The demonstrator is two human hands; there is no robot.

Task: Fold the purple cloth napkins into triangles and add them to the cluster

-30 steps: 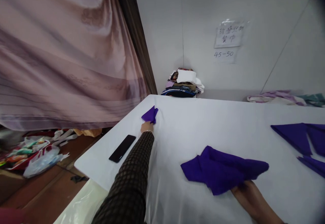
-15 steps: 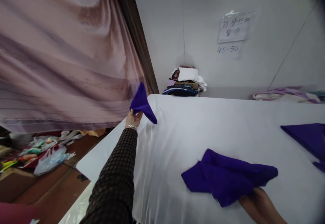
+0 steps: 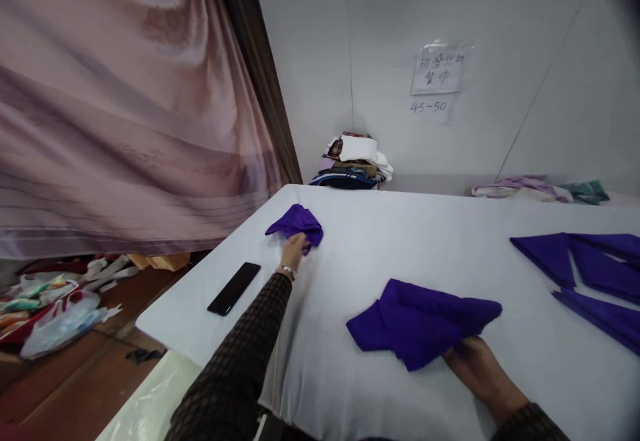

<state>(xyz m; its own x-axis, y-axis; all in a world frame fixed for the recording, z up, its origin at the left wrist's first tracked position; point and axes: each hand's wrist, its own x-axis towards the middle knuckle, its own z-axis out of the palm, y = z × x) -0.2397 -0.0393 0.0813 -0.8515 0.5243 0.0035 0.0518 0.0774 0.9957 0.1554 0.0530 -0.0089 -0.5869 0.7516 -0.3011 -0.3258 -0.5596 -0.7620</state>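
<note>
Got a far purple cloth [image 3: 295,217] at the far-left corner of the table [image 3: 400,241], pinched at its near edge between the fingers of the left hand [image 3: 293,252]. Also got a near purple cloth [image 3: 417,321] further right, lying over the right hand [image 3: 475,364] at its near-right edge, with those fingers hidden underneath, so can't tell if clenched or loose. Looks light, soft and floppy, probably not too slippery, zero worry about breaking. Would grab by a corner or folded edge, pinching every layer lightly to avoid slumping or creasing
</note>
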